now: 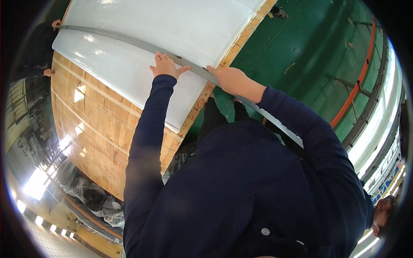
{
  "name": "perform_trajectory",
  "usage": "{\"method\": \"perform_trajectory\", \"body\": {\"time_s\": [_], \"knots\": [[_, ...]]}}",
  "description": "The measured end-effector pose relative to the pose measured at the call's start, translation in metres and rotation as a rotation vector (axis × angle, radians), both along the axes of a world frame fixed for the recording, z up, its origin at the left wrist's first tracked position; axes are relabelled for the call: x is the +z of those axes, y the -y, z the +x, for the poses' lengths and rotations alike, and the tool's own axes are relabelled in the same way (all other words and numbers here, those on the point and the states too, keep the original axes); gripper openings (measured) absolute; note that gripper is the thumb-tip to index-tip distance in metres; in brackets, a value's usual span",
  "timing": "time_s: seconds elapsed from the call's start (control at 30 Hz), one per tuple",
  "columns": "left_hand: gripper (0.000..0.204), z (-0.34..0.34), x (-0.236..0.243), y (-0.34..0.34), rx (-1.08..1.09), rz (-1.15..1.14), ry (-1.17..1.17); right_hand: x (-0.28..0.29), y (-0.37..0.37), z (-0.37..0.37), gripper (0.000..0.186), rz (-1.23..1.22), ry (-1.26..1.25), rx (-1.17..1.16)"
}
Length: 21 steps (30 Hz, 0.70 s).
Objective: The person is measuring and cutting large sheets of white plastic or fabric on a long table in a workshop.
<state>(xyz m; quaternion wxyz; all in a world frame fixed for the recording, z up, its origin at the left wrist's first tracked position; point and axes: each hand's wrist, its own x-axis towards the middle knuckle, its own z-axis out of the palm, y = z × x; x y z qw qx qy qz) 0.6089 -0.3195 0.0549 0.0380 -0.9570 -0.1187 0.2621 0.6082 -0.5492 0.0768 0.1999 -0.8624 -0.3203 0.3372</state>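
Note:
A long grey metal straightedge (124,40) lies across a glossy white sheet (189,30) on a wooden table (99,112). Its near end passes the table's edge and runs under my right forearm. My left hand (166,66) rests on the sheet and straightedge, fingers and thumb spread. At the table edge, my right hand (232,80) is closed over the straightedge, most of its fingers hidden beneath. A co-worker's hand (56,24) is at the straightedge's far end, and that person's other hand (48,72) touches the table's far left edge.
Green floor (297,47) lies to the right, with an orange rail (363,77) on a frame beyond. Dark items in clear plastic (97,198) sit below the table at lower left. Another person (382,215) is at the lower right rim.

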Motion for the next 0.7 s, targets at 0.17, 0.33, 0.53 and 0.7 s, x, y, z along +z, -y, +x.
{"method": "perform_trajectory", "body": {"time_s": [0.17,0.33,0.53,0.7], "knots": [[0.112,0.003,0.002,0.002,-0.011,0.035,-0.054,0.014,0.028,-0.012,0.063,-0.090,-0.028,0.035],[0.111,0.001,0.006,0.004,0.003,0.001,-0.025,0.023,0.044,-0.010,0.057,-0.065,-0.057,0.002],[0.100,-0.006,-0.019,-0.015,-0.085,-0.142,0.060,0.023,0.103,-0.044,0.040,0.257,0.288,-0.649],[0.084,-0.010,-0.055,-0.029,-0.245,-0.347,0.229,-0.007,0.164,-0.112,0.028,0.070,0.294,-0.946]]}}
